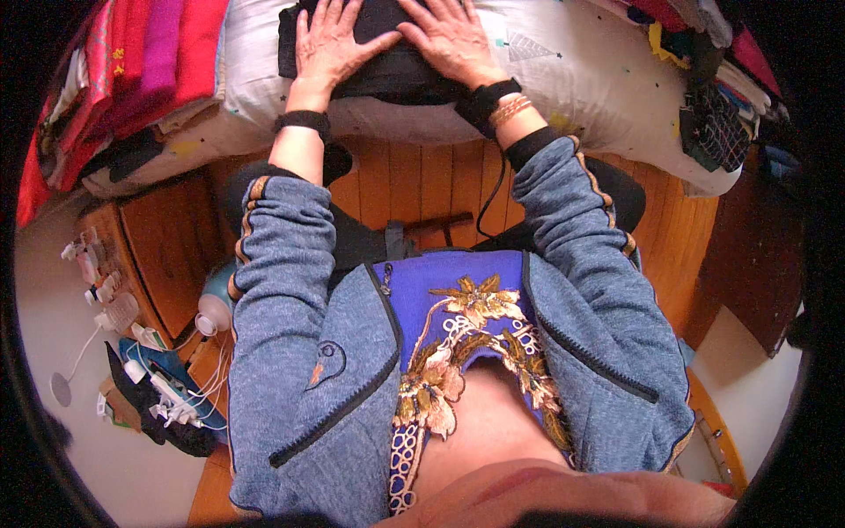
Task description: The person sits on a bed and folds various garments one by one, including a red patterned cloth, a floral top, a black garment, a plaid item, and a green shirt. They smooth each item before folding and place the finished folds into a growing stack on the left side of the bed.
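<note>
A folded black garment (387, 66) lies on a white bedsheet (563, 70) at the top of the view. My left hand (330, 44) rests flat on the garment's left part, fingers spread. My right hand (453, 35) presses flat on its right part, fingers apart. Both wrists wear black bands, and the right wrist also carries orange bangles (510, 110). Neither hand grips anything; the palms just lie on the cloth.
A stack of red and pink folded fabrics (150, 53) sits at the top left. More folded clothes (717, 114) pile at the top right. A wooden bedside cabinet (167, 246) stands at the left, with small bottles (101, 286), cables and chargers (167, 387) on the floor beside it.
</note>
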